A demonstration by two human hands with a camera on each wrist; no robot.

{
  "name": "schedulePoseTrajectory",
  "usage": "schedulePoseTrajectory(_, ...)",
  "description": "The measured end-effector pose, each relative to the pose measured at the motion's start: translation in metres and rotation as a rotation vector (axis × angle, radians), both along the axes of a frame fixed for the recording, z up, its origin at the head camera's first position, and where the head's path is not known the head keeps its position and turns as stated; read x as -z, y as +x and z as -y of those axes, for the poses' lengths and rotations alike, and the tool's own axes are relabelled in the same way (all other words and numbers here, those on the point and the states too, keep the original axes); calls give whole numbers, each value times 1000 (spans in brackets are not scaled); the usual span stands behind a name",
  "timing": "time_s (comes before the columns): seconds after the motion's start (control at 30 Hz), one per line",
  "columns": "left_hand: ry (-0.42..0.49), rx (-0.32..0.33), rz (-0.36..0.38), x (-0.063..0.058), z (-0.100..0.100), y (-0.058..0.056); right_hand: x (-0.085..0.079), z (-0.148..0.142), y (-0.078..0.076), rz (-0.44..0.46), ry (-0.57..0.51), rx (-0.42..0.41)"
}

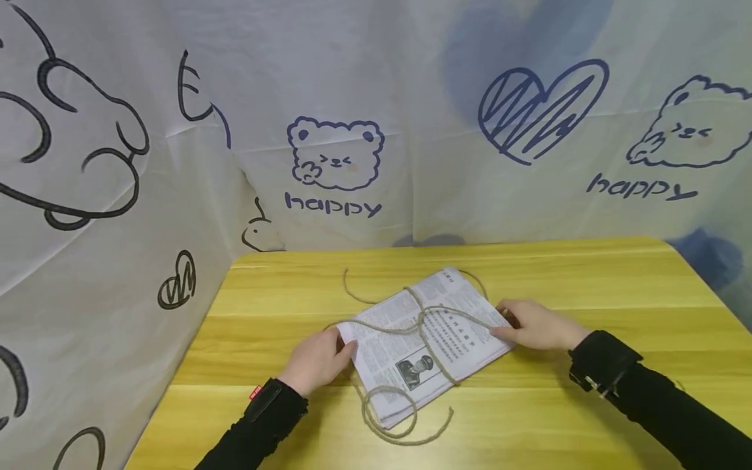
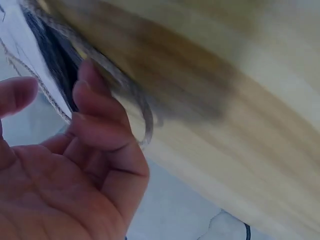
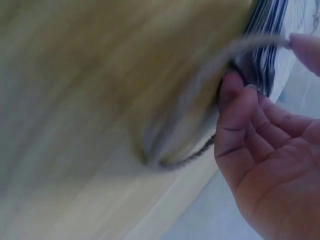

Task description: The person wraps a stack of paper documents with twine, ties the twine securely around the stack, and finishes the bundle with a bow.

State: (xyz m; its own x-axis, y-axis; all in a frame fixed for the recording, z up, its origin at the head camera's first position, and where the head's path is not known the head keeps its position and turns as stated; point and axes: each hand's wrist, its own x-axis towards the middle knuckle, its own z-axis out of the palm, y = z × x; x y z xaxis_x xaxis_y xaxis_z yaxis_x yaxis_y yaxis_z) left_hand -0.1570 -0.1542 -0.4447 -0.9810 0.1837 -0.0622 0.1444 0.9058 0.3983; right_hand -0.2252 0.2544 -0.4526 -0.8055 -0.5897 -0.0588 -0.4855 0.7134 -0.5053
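Observation:
A folded stack of newspapers (image 1: 376, 365) lies at an angle on the table, wrapped by twine (image 1: 384, 329) that crosses near the middle of its top. My left hand (image 1: 317, 362) grips its left corner, thumb over the top and fingers at the edge. In the left wrist view the twine (image 2: 117, 75) runs past these fingertips. At the right corner my right hand (image 1: 537, 324) pinches the stack, thumb on top beside the twine end. The right wrist view shows curled fingers against the layered page edges (image 3: 265, 45), with a twine loop (image 3: 185, 95) beside them.
The yellow wood-grain table (image 1: 264, 287) reaches a white cloth backdrop (image 1: 435, 176) with printed bears and hearts. A loose twine tail curls in front of the stack, and other loops stick out behind it.

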Motion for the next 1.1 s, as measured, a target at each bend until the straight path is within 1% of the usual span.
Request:
schedulePoseTrajectory(0.17, 79, 16, 11, 3, -4, -20, 3, -2, 19, -2, 20, -6)
schedulePoseTrajectory(0.27, 195, 30, 32, 6, -4, -32, 2, -3, 32, -11, 20, -25)
schedulePoseTrajectory(0.33, 259, 22, 38, 5, -2, -35, 2, -5, 40, -12, 3, -33)
schedulePoseTrajectory(0.37, 279, 24, 33, 5, 0, -35, 2, -6, 43, -11, -13, -24)
schedulePoseTrajectory(0.43, 275, 46, 19, 2, 5, -32, 3, -11, 49, -34, -33, 18)
schedulePoseTrajectory(0.5, 222, 90, 11, -2, 11, -24, 4, -16, 52, -72, -30, 80)
schedulePoseTrajectory(0.57, 163, 170, 31, -4, 18, -14, 5, -21, 54, -116, -4, 136)
schedulePoseTrajectory(0.6, 138, 209, 49, -4, 20, -9, 6, -23, 54, -139, 18, 150)
schedulePoseTrajectory(0.63, 119, 244, 65, -4, 23, -5, 7, -26, 55, -153, 40, 157)
schedulePoseTrajectory(0.7, 98, 304, 89, -3, 27, 2, 8, -29, 53, -155, 65, 141)
schedulePoseTrajectory(0.77, 97, 345, 99, 1, 29, 6, 9, -32, 52, -142, 67, 119)
schedulePoseTrajectory(0.83, 122, 383, 105, 4, 30, 7, 10, -35, 51, -115, 55, 98)
schedulePoseTrajectory(0.93, 186, 401, 146, 5, 36, 6, 9, -42, 50, -66, 31, 89)
schedulePoseTrajectory(0.97, 206, 397, 161, 3, 39, 6, 8, -46, 51, -54, 29, 87)
schedulePoseTrajectory(1.03, 222, 367, 176, -4, 50, 4, 5, -55, 51, -33, 32, 100)
schedulePoseTrajectory(1.1, 185, 327, 139, -15, 65, 1, 2, -67, 50, -10, 34, 126)
